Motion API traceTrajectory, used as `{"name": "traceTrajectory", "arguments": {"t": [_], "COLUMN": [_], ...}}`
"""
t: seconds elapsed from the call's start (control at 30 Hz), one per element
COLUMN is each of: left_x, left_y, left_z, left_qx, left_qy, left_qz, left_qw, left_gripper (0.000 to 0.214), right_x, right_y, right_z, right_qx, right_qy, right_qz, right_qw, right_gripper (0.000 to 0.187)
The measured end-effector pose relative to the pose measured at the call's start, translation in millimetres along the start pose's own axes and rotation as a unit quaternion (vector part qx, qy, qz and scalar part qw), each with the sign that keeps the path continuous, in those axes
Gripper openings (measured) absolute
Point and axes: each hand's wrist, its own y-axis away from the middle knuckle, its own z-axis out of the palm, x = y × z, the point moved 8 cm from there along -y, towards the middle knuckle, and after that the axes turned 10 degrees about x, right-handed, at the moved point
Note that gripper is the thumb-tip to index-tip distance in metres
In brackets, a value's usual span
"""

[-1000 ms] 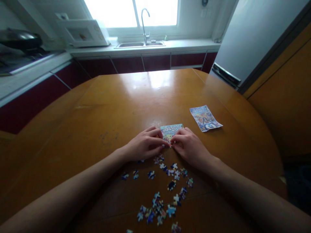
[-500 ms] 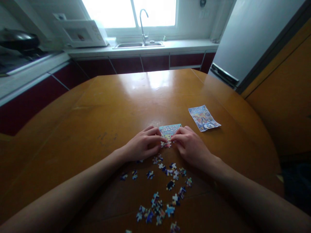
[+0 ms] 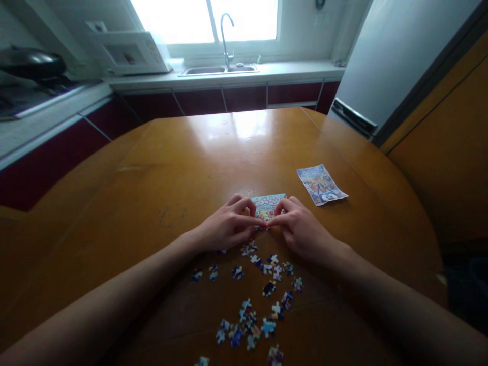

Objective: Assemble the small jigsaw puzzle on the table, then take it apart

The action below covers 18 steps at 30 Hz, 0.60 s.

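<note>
A partly assembled jigsaw puzzle (image 3: 267,205) lies on the wooden table between my hands, its far part pale blue with lettering. My left hand (image 3: 231,222) is at its left side, fingers bent, one fingertip pressing on the near edge. From the right, my right hand (image 3: 299,226) does the same, and the two fingertips nearly meet there. The fingers cover the puzzle's near corners. Just below the hands lie loose jigsaw pieces (image 3: 277,273), with a heap of more pieces (image 3: 247,325) nearer to me.
A creased picture sheet (image 3: 322,184) lies on the table (image 3: 183,168) to the right of the puzzle. Beyond the table are a counter with a sink (image 3: 206,70), a microwave (image 3: 131,53) and a wok on a stove (image 3: 32,63). A fridge (image 3: 404,56) stands at the right.
My fingertips have come closer together over the puzzle's near edge, now covering pieces that showed between them. The view has shifted slightly; the loose pieces stay put.
</note>
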Motion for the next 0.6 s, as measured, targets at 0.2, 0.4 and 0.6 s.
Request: {"name": "traceTrajectory", "arguments": {"t": [0.2, 0.4, 0.6], "left_x": [0.3, -0.3, -1.4], "left_y": [-1.6, -0.6, 1.3], "left_z": [-0.6, 0.6, 2.7], "left_qx": [0.003, -0.002, -0.006], "left_qy": [0.003, 0.002, 0.000], "left_qz": [0.002, 0.005, 0.008], "left_qw": [1.000, 1.000, 1.000], "left_gripper": [0.031, 0.033, 0.033], "right_x": [-1.4, -1.2, -2.0], "right_y": [1.9, 2.3, 2.2], "right_z": [3.0, 3.3, 2.2], "right_qx": [-0.023, -0.027, -0.028], "right_qy": [0.023, 0.025, 0.021], "right_qz": [-0.013, -0.013, -0.013], "right_qw": [0.999, 0.999, 0.999], "right_gripper": [0.026, 0.027, 0.027]}}
